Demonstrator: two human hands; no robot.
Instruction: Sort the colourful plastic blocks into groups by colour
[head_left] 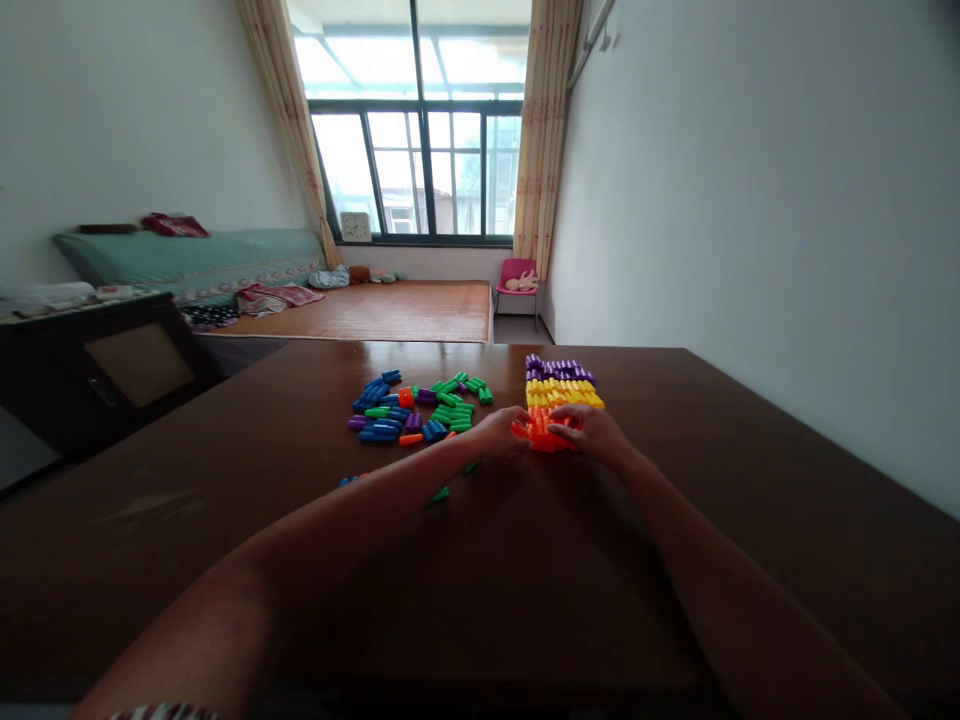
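Small tube-shaped plastic building pieces lie on the dark brown table, grouped by colour on the right. Orange pieces [541, 430] are nearest me, with yellow pieces [559, 393] behind them and purple pieces [559, 370] at the back. My left hand [501, 432] is at the left end of the orange group, thumb and fingers closed around an orange piece [519, 429]. At the right end, my right hand [598, 436] has its bent fingers and thumb on the orange pieces, covering some of them.
Left of the hands, loose blue pieces [379, 431], green pieces [454, 412] and a few purple and orange ones lie scattered on the table [420, 600]. My left forearm partly hides some. Beyond stand a bed [405, 305], a pink chair [517, 270] and a dark cabinet [56, 385].
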